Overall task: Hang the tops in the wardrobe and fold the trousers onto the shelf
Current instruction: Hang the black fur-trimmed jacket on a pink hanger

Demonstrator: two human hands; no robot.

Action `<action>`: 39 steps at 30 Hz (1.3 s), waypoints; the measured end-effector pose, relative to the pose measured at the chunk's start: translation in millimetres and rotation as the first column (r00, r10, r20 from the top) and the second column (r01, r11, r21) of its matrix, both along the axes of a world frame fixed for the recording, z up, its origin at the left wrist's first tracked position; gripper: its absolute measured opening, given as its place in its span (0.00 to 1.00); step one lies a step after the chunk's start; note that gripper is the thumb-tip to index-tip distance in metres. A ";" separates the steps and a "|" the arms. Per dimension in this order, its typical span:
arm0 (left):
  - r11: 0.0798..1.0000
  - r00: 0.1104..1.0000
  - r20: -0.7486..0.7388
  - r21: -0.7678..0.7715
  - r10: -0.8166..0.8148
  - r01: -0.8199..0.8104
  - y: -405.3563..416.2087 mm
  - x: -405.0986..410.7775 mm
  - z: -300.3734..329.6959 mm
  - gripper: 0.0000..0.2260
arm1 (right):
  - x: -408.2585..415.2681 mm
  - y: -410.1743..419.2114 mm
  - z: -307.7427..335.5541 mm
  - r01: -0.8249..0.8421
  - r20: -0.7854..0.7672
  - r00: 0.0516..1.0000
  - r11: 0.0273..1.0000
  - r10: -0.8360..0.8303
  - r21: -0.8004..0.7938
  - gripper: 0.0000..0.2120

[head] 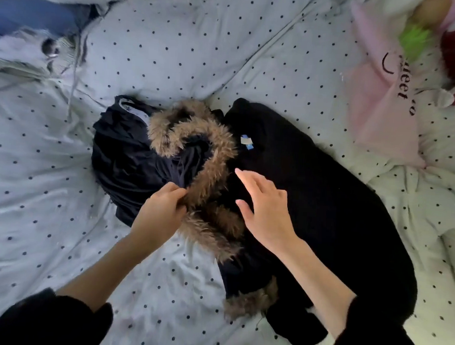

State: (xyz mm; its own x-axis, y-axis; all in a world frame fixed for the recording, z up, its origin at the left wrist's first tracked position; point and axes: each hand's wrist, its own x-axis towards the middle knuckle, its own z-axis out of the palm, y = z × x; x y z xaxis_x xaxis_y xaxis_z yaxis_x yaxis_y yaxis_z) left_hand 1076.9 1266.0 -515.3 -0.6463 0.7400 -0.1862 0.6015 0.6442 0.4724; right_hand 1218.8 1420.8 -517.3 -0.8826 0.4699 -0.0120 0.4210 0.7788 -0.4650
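Left fingers (176,193) were curled tight, pinching the brown fur trim (210,166) of the dark navy hooded coat (123,160)! The left hand (159,216) gripped it at the trim's near curve. The right hand (264,209) hovered spread and relaxed, holding nothing, just right of the trim, over the black fleecy garment (325,205). Both garments lay crumpled on the white polka-dot duvet (47,188); a pink lettered pillow (385,107) sat beyond, right of the trim.

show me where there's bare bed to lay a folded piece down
Bare dotted duvet lies left of the dark clothes pile, and again between the forearms near the bottom edge. The middle is crowded: fur-trimmed coat, black garment. A pink pillow fills the upper right.
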 end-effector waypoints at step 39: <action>0.606 0.340 -0.510 0.565 0.790 -0.560 -670.9 34.4 419.9 0.12 | -182.7 -612.5 442.6 -0.770 -0.417 0.379 0.531 0.826 0.353 0.15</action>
State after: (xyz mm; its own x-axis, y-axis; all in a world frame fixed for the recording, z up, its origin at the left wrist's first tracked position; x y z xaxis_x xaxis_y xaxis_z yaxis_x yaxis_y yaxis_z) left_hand 1111.2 595.1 -95.5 -0.7750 -0.0796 0.6269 0.2007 0.9097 0.3636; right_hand 1036.1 808.3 -74.7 -0.7025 -0.4822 0.5235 -0.6790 0.6745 -0.2899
